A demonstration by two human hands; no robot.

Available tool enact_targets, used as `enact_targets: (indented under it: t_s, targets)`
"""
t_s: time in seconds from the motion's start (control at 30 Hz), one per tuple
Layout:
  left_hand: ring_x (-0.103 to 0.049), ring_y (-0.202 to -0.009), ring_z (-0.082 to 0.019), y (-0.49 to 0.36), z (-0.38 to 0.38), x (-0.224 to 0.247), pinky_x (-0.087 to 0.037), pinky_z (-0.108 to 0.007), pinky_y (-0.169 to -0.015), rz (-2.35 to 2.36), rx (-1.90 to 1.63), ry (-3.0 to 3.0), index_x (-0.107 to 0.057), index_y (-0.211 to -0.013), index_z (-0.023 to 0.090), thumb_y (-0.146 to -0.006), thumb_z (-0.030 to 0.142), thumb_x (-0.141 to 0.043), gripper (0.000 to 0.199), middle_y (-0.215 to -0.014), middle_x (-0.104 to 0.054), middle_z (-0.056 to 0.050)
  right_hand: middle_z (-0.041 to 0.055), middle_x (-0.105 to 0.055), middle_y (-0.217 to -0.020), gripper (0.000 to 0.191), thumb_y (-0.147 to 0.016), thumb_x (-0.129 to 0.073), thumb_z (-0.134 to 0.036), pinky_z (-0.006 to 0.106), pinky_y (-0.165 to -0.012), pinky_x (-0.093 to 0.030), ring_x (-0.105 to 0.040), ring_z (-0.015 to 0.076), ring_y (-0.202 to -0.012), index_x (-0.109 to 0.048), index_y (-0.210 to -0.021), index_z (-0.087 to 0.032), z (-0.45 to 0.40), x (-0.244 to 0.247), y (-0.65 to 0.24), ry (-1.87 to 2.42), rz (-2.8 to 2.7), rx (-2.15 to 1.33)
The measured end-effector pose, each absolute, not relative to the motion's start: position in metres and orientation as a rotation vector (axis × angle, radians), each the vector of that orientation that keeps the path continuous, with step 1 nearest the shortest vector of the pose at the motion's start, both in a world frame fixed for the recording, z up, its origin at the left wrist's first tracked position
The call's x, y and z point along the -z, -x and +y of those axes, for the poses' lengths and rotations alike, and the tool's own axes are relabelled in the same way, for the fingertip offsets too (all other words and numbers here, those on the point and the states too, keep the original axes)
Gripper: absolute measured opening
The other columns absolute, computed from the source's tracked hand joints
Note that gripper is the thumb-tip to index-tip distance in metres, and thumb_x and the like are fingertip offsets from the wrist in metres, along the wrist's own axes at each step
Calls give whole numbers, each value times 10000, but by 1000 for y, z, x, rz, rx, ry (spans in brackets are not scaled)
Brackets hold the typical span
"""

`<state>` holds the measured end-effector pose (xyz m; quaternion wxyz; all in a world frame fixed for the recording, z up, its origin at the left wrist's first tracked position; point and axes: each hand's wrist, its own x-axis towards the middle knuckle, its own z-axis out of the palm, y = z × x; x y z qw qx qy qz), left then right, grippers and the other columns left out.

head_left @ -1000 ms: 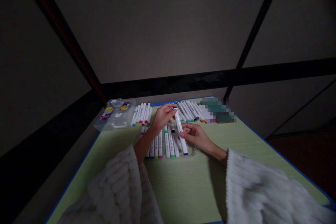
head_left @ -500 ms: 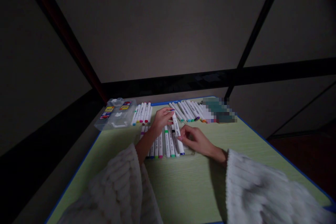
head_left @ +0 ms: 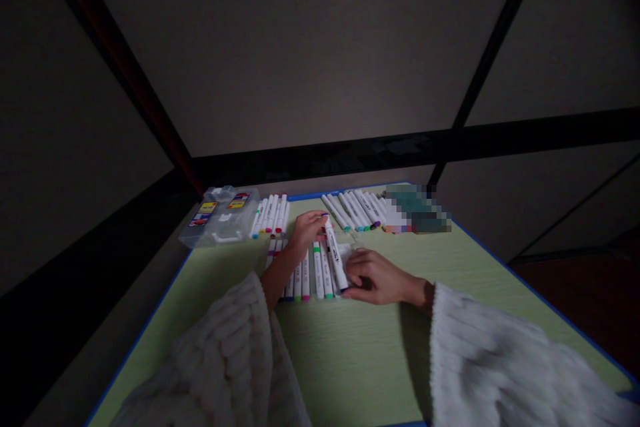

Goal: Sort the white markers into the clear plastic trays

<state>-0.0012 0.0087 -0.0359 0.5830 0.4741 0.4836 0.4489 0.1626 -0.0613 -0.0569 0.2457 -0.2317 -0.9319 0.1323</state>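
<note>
Dim light leaves a soft shadow (head_left: 416, 360) on the table (head_left: 350, 360); one patch (head_left: 420, 208) is pixelated.

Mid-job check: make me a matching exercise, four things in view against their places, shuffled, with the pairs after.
Things:
1. Clear plastic case with colourful labels
2. Long white marker with a dark blue upper tip
3. Pale green table with blue edging
4. Bare right hand

Places:
A. Beside the lower end of the slanting marker
B. Beneath the case
C. At the far-left corner of the tabletop
D. With its upper end in the left hand

Pairs: 1-C, 2-D, 3-B, 4-A
</note>
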Motion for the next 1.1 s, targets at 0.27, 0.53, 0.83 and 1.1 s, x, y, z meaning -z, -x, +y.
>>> enact_targets:
  t_s: [0.27, 0.53, 0.83, 1.1]
  targets:
    - [-578, -504, -90, 1, 8, 37, -473, -199, -501, 1136, -1026, -1106, -549, -857, 127, -732, 229, -599, 169, -590, -613, 2, -35, -421, -516, 357, -816, -495, -377, 256, -626, -298, -396, 109, -535, -357, -546, -190, -61, 58, -163, 605, -2611, -297]
    - [-554, -466, -75, -2, 5, 38, -453, -175, -448, 1172, -1078, -1178, -479, -832, 166, -759, 157, -525, 87, -565, -563, 42, -22, -447, -526, 362, -838, -468, -398, 266, -626, -292, -416, 119, -555, -411, -550, -186, -63, 55, -163, 612, -2625, -172]
    - [-527, -544, -75, 0, 7, 43, -421, -154, -453, 1200, -1161, -1342, -549, -711, 157, -645, 212, -625, 114, -617, -556, 29, 0, -493, -545, 359, -860, -421, -402, 272, -615, -274, -434, 132, -576, -452, -575, -185, -67, 53, -163, 579, -2608, 12]
    - [-530, -636, -104, 1, 23, 59, -434, -229, -667, 1350, -1197, -1648, -622, -661, 134, -637, 134, -604, 31, -647, -605, -5, 9, -534, -564, 378, -874, -398, -408, 283, -634, -272, -442, 132, -577, -472, -582, -181, -67, 54, -162, 524, -2616, 144]
